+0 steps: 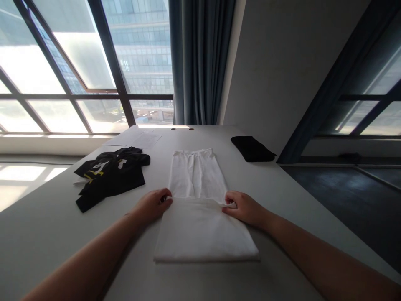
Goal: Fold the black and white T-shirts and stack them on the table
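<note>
Head view: left hand (pixel 153 205) and right hand (pixel 242 207) each pinch the white garment's (pixel 200 225) folded edge, fingertips partly hidden.

A white garment (pixel 200 209) lay flat on the table, in the lower middle of the frame. It was long and thin and ran away from the camera. Its near part was folded over, so a smooth, wide flap sat on top. The far part was narrower and had soft wrinkles. Its folded edge crossed the middle of the cloth.
</note>
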A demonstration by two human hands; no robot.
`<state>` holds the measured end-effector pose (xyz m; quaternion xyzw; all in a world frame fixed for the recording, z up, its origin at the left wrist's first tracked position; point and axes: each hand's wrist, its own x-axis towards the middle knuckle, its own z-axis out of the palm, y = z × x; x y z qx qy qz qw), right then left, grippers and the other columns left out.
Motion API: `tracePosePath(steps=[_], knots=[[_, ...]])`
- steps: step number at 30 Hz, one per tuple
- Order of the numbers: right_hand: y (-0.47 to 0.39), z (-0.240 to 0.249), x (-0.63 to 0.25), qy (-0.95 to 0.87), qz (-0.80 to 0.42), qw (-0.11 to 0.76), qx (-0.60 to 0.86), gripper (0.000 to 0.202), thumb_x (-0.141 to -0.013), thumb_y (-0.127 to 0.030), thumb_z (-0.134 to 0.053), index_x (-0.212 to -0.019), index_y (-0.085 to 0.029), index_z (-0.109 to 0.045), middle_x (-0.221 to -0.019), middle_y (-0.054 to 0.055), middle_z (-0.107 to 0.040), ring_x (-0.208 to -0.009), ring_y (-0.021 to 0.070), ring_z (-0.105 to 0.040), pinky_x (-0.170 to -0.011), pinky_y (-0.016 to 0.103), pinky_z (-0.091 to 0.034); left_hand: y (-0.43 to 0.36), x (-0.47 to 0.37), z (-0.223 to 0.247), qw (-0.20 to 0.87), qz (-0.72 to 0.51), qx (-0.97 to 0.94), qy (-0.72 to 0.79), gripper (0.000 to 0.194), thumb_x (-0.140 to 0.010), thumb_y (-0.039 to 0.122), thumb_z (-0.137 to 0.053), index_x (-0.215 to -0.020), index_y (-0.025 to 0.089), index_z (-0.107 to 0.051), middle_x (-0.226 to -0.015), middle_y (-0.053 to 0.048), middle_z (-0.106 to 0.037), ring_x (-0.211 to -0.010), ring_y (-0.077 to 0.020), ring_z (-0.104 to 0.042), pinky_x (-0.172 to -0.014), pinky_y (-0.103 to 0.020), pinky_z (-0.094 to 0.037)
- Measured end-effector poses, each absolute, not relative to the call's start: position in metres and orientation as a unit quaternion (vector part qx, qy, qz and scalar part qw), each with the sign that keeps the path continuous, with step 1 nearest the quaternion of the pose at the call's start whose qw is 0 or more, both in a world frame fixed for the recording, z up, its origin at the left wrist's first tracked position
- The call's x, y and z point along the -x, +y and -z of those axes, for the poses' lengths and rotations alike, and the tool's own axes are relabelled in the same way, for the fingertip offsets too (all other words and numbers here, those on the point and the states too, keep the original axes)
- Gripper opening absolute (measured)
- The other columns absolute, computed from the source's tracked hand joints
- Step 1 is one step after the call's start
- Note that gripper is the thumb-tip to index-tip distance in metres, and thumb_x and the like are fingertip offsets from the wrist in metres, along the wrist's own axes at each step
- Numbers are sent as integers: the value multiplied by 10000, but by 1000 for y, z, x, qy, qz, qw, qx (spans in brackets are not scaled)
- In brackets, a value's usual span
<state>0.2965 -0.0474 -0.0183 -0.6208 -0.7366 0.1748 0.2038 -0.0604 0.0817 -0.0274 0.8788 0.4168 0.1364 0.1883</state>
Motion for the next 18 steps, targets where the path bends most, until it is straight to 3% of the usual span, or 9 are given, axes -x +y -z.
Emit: tracePosePath(steps=[4,11,18], knots=[[-43,19,-301,-741,-185,241,599,225,-889,-295,-645,-771,-210,-474,-803,6,-582,-735,165,-524,-698,284,-394,81,59,23,187,-130,-875,427,288,-942,464,-511,-1029,239,-668,-871,-23,-707,-756,-195,-611,-700,-309,-409],[-36,28,-320,-755,-123,257,591,174,-944,-295,-591,-812,-210,-517,-889,53,-602,-864,217,-565,-818,347,-433,80,60,21,180,-125,-866,450,218,-914,445,-556,-934,241,-630,-859,-18,-693,-762,-202,-607,-684,-309,-391],[-36,24,-325,-793,-39,297,531,147,-1003,-309,-549,-940,-202,-627,-1029,113,-657,-977,259,-598,-919,431,-485,80,66,22,143,-149,-869,450,156,-902,347,-583,-1007,239,-623,-1012,-44,-707,-917,-236,-657,-819,-349,-481]])
